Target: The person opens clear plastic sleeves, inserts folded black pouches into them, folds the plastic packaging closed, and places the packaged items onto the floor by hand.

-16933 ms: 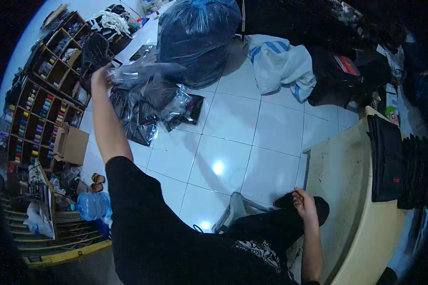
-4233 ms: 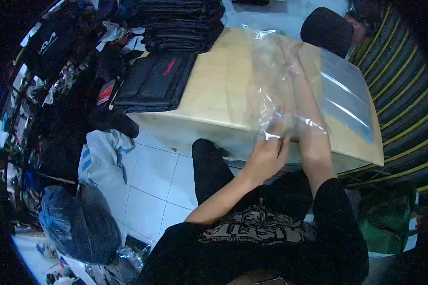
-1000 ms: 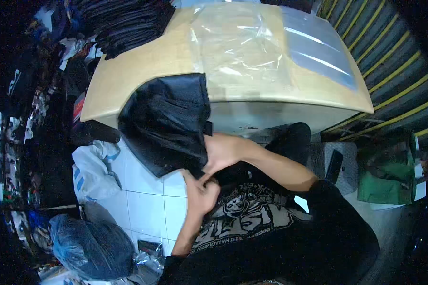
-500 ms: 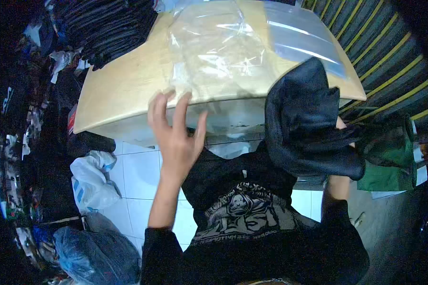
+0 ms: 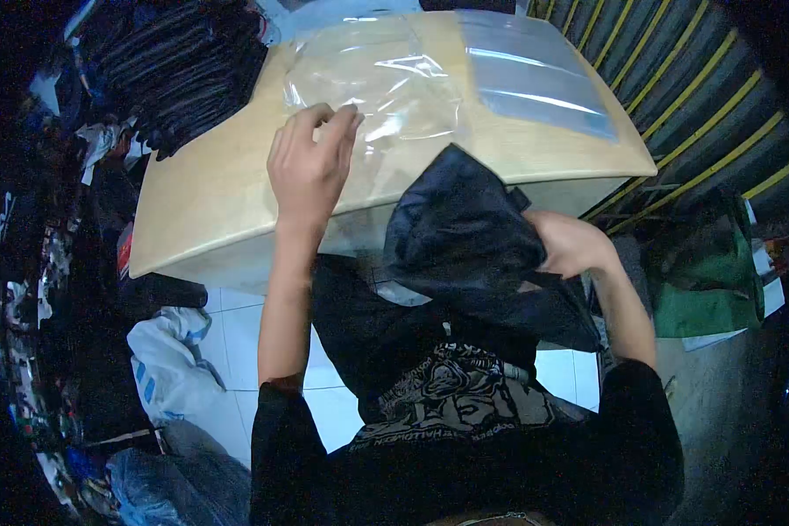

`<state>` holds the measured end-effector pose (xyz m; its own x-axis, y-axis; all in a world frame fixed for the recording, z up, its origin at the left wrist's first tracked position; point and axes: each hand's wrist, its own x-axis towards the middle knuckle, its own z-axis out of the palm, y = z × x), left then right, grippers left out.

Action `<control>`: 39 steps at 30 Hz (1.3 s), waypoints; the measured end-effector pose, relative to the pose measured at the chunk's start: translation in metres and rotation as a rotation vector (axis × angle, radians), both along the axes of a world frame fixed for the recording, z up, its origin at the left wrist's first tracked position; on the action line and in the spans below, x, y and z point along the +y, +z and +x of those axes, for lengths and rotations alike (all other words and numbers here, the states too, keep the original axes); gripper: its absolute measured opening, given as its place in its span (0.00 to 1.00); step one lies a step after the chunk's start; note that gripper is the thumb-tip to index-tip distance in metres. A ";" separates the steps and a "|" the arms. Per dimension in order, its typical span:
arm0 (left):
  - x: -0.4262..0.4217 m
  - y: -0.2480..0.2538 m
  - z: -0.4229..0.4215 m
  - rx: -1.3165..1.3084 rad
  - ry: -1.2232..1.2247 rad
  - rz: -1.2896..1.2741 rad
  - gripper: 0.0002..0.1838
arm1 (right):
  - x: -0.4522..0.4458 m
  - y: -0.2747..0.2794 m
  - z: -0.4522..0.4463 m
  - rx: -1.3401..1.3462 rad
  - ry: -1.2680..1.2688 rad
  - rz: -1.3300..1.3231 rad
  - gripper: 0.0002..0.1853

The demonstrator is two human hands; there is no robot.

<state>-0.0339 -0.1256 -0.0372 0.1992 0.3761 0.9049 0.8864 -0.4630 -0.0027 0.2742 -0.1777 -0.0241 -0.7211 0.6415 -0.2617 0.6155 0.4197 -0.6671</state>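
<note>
My left hand [image 5: 311, 162] is over the near left part of a clear plastic bag [image 5: 403, 92] lying on the wooden table [image 5: 210, 175]. Its thumb and fingers are drawn together in a pinch at the plastic. My right hand [image 5: 570, 241] grips a folded piece of black fabric [image 5: 460, 223] by its right side. The fabric hangs in front of the table's near edge, its peak pointing up and its lower folds sagging toward my shirt. Some right fingers are hidden in the folds.
Clear plastic sheets [image 5: 539, 74] lie at the table's right. A stack of dark folded fabric [image 5: 180, 70] stands at the back left. White [image 5: 171, 364] and blue [image 5: 175, 486] plastic bags sit on the floor at left. Green fabric [image 5: 706, 280] and a yellow-striped shutter [image 5: 675, 105] are at right.
My left hand has moved forward over the table, its spread fingers closing to a pinch at the plastic bag. My right hand has brought the black fabric leftward.
</note>
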 end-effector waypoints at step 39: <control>-0.018 0.001 0.025 -0.228 -0.367 -0.199 0.05 | 0.130 0.022 -0.105 -0.058 -0.268 0.351 0.48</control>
<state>-0.0086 -0.1440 -0.0366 0.1561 0.4883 0.8586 0.6320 -0.7174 0.2931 0.1691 -0.0480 -0.0023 -0.5080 0.8609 -0.0297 0.7656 0.4354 -0.4735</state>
